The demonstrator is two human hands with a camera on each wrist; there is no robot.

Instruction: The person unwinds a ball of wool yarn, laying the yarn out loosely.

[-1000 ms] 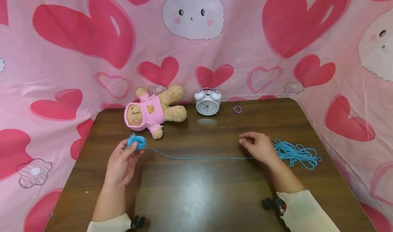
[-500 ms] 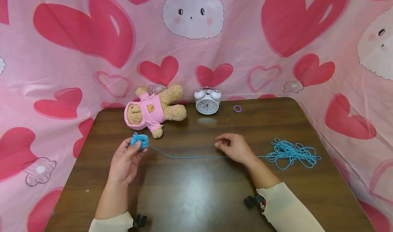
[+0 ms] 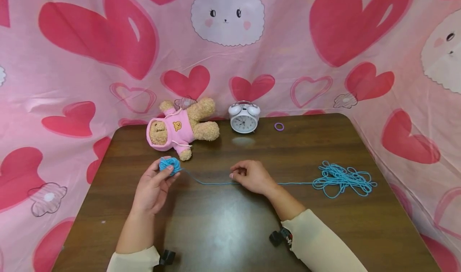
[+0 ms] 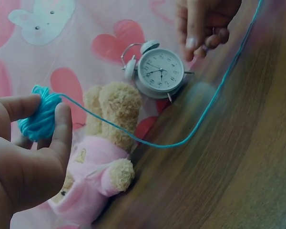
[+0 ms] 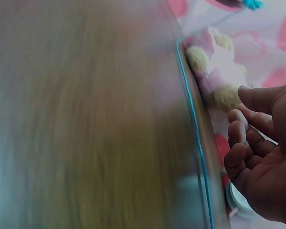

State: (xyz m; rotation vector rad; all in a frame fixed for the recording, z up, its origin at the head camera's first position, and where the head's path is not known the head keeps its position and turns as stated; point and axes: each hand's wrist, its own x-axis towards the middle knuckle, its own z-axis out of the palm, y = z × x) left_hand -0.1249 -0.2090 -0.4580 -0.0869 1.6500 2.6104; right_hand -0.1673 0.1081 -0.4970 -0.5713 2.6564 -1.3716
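Observation:
My left hand (image 3: 149, 192) pinches a small wound ball of blue yarn (image 3: 168, 165) between thumb and fingers, raised over the left side of the table. From the ball a single strand (image 3: 295, 183) sags to the right, passes by my right hand, and reaches a loose tangle of the same yarn (image 3: 343, 180) on the right. My right hand (image 3: 255, 177) hovers over the middle with loosely bent fingers. In the right wrist view those fingers (image 5: 238, 131) hold nothing, and the strand runs apart from them.
A plush bear in a pink hoodie (image 3: 180, 128) lies on its back behind my left hand. At the back edge of the brown table (image 3: 230, 224) stand a white alarm clock (image 3: 244, 119) and, lying flat, a purple ring (image 3: 279, 127). A heart-patterned cloth (image 3: 281, 32) hangs behind.
My right hand has travelled left from beside the tangle to the table's middle. My left hand, with the yarn ball, has shifted slightly right.

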